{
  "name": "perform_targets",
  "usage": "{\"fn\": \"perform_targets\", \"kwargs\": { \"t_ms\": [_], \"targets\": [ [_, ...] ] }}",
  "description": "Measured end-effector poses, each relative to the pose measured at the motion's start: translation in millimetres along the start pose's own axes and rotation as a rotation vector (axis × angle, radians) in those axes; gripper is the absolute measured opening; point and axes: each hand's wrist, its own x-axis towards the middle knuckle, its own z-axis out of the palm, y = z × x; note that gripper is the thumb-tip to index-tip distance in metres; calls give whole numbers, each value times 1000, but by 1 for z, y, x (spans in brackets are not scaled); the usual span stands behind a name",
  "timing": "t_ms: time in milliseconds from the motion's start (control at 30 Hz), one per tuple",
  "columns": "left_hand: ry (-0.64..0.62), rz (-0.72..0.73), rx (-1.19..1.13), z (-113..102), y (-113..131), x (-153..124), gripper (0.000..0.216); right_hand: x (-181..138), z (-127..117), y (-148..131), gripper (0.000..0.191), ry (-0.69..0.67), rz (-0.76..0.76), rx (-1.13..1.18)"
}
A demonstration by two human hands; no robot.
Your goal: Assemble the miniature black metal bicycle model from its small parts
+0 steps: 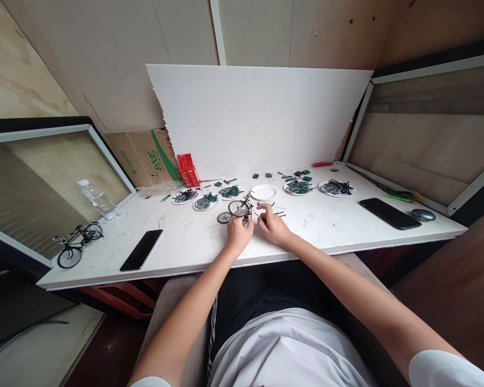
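In the middle of the white table, my left hand (239,235) is closed around the lower part of a small black model bicycle (239,208), which hides some of its frame. A loose spoked wheel (225,217) lies just left of that hand. My right hand (275,227) is close beside it, its fingers bent and drawn together near the bicycle; whatever they pinch is too small to make out. Several thin black parts (280,214) lie behind the right hand. An empty white plate (264,192) sits beyond both hands.
Plates of grey and green parts (206,201) and dark parts (337,187) stand along the back. A finished model bicycle (79,243), a bottle (99,200) and a phone (141,250) are left. Another phone (389,213) and a mouse (423,215) are right.
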Motion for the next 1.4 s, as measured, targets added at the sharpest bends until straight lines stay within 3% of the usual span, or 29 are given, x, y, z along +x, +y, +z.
{"fn": "perform_targets", "kwargs": {
  "t_ms": [333, 467, 900, 1400],
  "targets": [
    [2, -4, -1, 1, 0, -1, 32, 0, 1, 6, 30, 107, -55, 36],
    [7, -2, 9, 1, 0, -1, 32, 0, 1, 5, 27, 160, -12, -25],
    [-18, -18, -29, 2, -3, -2, 31, 1, 2, 4, 23, 84, -73, 10],
    [-27, 32, -30, 5, -5, -3, 33, 1, 4, 8, 23, 155, -150, 10]
  ]
}}
